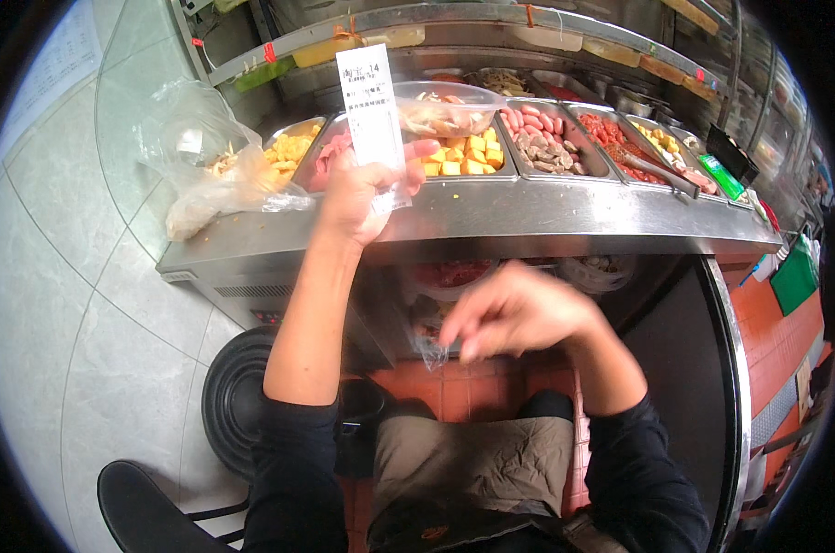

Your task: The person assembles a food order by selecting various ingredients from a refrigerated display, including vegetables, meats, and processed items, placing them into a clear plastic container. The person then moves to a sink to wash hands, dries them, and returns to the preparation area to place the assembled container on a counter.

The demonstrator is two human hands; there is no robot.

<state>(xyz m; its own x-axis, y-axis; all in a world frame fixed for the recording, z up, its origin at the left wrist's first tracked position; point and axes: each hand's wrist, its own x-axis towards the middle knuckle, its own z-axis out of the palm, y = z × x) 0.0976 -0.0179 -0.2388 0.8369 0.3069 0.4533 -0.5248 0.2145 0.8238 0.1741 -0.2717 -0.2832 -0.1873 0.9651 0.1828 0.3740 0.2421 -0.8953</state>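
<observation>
My left hand is closed round a white printed paper slip, held upright in front of the food trays. Lower and to the right, my right hand is smeared by motion, its fingers bent. A bit of clear plastic shows just below its fingertips; I cannot tell whether they touch it. Behind the slip, a clear plastic bowl with pale sliced food sits over a tray of yellow cubes.
Metal trays of sausages and red pieces, with tongs, line the steel counter. A clear bag lies at its left end. An open fridge door stands right; a black stool is lower left.
</observation>
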